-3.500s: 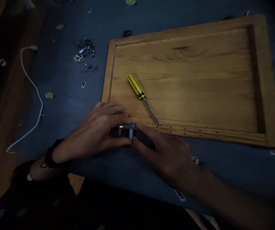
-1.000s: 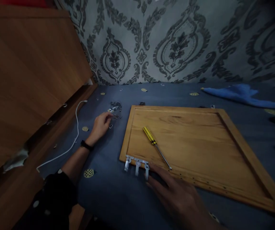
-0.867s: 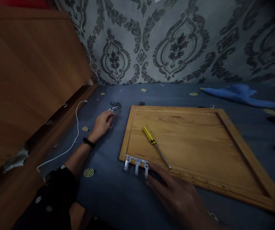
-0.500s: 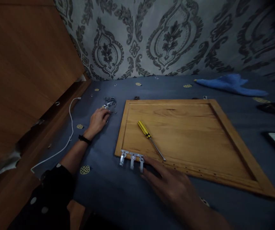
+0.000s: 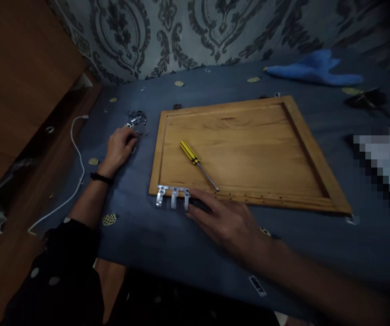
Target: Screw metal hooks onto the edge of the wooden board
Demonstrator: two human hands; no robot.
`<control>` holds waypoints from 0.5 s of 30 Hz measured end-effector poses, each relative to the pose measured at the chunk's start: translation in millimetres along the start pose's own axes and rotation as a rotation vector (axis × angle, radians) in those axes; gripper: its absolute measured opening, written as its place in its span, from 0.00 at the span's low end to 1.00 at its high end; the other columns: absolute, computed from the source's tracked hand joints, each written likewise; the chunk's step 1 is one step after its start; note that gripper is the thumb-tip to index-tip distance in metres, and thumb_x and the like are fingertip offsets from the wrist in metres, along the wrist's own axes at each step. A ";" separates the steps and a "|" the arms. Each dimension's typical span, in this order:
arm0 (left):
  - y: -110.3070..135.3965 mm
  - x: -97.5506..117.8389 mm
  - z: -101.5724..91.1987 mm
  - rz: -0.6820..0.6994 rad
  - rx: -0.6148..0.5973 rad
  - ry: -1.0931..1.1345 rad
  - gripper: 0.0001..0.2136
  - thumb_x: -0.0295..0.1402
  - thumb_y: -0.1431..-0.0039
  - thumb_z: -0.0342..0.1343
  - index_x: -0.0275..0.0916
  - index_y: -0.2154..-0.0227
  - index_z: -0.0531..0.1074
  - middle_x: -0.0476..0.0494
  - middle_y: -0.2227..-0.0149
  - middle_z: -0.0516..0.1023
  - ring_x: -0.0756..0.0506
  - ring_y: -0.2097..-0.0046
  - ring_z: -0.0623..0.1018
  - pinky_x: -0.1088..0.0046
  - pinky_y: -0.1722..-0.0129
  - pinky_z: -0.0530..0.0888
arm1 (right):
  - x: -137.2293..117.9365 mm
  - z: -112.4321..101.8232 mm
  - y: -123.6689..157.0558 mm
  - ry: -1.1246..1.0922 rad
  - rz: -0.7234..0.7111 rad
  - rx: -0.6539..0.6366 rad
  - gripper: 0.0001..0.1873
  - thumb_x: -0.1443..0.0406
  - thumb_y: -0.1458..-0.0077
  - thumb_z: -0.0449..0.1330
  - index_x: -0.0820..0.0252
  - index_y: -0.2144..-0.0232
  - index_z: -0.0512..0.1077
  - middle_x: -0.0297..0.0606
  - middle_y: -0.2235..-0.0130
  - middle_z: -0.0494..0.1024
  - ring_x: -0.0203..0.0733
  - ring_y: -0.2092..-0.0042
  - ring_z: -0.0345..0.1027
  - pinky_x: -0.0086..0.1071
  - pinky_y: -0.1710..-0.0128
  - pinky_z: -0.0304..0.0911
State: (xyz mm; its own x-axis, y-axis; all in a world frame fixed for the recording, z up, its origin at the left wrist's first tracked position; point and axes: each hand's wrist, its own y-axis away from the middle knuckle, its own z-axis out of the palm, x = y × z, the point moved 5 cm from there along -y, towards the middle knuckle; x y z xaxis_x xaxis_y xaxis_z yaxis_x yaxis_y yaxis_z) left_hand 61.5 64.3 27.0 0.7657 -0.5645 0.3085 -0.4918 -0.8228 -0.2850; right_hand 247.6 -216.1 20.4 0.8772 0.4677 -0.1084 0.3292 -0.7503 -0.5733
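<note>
My right hand (image 5: 230,222) pinches the right end of a silvery metal hook rack (image 5: 173,199), where a third curved hook sits at my fingertips. The rack lies along the near left edge of a framed wooden panel (image 5: 235,149), hooks pointing towards me. On the panel rests a screwdriver (image 5: 198,164) with a yellow and black handle, untouched. Over to the left, my left hand (image 5: 119,147) reaches down to the cloth with fingers curled together beside small screws (image 5: 141,133). Whatever its fingertips hold is hidden. Just beyond lie loose metal hooks (image 5: 136,117).
A dark blue patterned cloth (image 5: 140,235) covers the surface. A white cable (image 5: 75,145) runs along the left beside wooden furniture (image 5: 14,68). Blue fabric (image 5: 317,70) and a dark object (image 5: 368,100) lie at the back right. Behind is a patterned wall covering (image 5: 211,27).
The whole view has tipped downward and shifted right, so everything appears higher and further left. Both hands keep their places, the right at the hook rack and the left by the screws.
</note>
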 end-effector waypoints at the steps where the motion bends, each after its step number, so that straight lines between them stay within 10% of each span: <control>1: 0.0 -0.3 0.1 0.004 -0.001 0.000 0.05 0.30 0.41 0.55 0.41 0.64 0.76 0.42 0.57 0.81 0.38 0.50 0.76 0.59 0.43 0.71 | -0.2 -0.4 -0.8 0.006 0.003 -0.003 0.11 0.69 0.32 0.57 0.59 0.60 0.81 0.45 0.50 0.83 0.38 0.67 0.79 0.29 0.73 0.72; 15: -0.6 0.0 -3.6 0.049 -0.026 -0.004 0.04 0.29 0.41 0.56 0.41 0.65 0.76 0.42 0.60 0.80 0.41 0.55 0.77 0.60 0.48 0.74 | -1.4 -3.1 -3.3 -0.004 0.019 0.003 0.11 0.71 0.33 0.57 0.59 0.63 0.80 0.43 0.50 0.83 0.35 0.70 0.76 0.28 0.75 0.67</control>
State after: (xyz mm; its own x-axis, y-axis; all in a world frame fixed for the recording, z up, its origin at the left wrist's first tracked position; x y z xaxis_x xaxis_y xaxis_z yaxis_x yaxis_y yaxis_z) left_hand 60.3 64.6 30.4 0.7419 -0.6040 0.2910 -0.5395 -0.7955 -0.2757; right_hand 246.4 -215.7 25.0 0.8819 0.4551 -0.1228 0.3111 -0.7576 -0.5738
